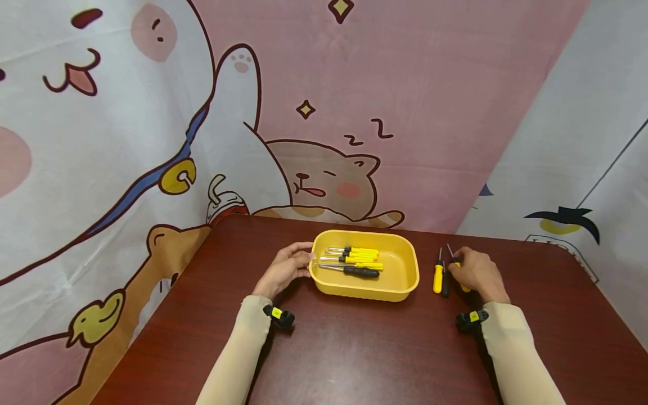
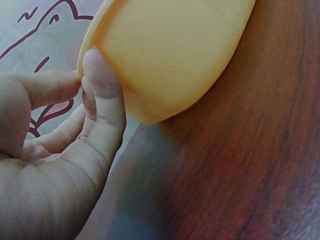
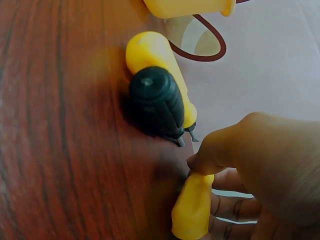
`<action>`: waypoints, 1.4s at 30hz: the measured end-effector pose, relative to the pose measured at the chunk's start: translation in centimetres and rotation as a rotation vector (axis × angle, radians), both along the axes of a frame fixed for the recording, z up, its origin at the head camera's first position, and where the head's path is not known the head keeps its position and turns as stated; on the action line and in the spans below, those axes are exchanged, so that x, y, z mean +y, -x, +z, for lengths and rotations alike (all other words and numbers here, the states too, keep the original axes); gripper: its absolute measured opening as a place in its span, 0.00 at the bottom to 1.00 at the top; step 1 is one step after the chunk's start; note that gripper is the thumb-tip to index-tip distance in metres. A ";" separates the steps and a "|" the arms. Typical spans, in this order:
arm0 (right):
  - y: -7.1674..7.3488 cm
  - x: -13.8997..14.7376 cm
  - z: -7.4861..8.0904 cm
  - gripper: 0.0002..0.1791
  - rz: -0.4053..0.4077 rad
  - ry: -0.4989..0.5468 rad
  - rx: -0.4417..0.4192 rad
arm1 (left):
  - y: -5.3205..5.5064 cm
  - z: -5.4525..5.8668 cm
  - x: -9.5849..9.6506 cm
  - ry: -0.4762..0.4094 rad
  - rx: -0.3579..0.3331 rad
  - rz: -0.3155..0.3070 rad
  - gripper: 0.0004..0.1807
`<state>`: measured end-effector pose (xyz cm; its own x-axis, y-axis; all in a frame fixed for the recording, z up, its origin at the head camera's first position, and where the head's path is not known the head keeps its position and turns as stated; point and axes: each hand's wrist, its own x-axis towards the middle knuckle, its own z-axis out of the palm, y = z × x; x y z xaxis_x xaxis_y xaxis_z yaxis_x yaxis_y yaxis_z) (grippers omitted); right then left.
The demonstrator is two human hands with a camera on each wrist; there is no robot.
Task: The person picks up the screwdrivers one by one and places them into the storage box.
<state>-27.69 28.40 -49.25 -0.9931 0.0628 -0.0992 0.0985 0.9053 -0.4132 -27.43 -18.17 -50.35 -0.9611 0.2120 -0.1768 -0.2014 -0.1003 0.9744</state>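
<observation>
Table (image 1: 374, 354): wood-grained, dark red, used as the work surface. Yellow tray (image 1: 364, 291): stood flat on it, between the two hands, presumably so that it can be reached from either side. The tray is pinched at its left end between thumb and fingers of the left hand (image 1: 283, 273), judged to be a steadying hold, since its weight is borne by the table.

Right hand (image 1: 481, 274): fingers closed on a yellow-handled screwdriver (image 3: 192, 210), right of the tray. The handle's front end is caught under the thumb, with the other fingers along its far side; the butt is left protruding towards the wrist. In the head view the shaft is seen pointing away, beyond the knuckles. Whether it is raised off the table cannot be told.

Loose pair: a second yellow screwdriver (image 1: 438, 279) and a black screwdriver (image 1: 445, 286), laid side by side just left of the right hand, handles towards the person, probably for easy grasping.

Tray contents: several slim yellow screwdrivers (image 1: 365, 251) and one black-handled driver (image 1: 361, 272), laid roughly parallel, tips left, perhaps to save room; exact count uncertain.
</observation>
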 end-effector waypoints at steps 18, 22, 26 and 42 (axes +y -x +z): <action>-0.3 -0.5 1.6 0.27 0.029 0.080 0.164 | 0.0 0.0 0.0 0.003 0.004 -0.004 0.22; -0.5 -0.8 2.1 0.26 0.039 0.089 0.235 | 0.0 0.1 0.0 -0.002 0.005 -0.007 0.22; -0.7 -1.4 2.8 0.25 0.035 0.106 0.288 | 0.0 0.1 0.0 -0.004 0.005 -0.011 0.23; -1.9 -4.2 5.8 0.20 0.068 0.142 0.468 | 0.1 0.0 0.0 0.000 0.002 -0.007 0.24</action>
